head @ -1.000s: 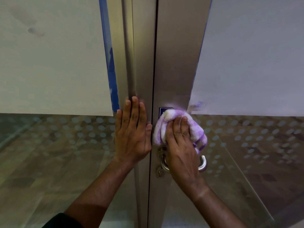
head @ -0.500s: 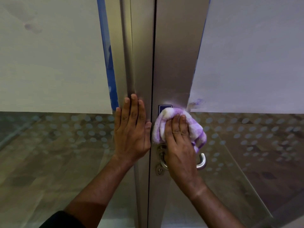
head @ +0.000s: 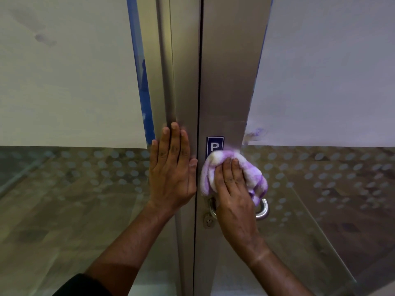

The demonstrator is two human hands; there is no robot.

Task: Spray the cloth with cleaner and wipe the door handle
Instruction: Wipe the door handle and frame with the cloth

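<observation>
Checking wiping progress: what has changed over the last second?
Almost nothing. The right hand keeps pressing the purple-and-white cloth on the door above the handle, at most shifting slightly. The left hand stays flat on the neighbouring frame.

Head camera looks forward and down, close to the door frame point(head: 224, 82).
</observation>
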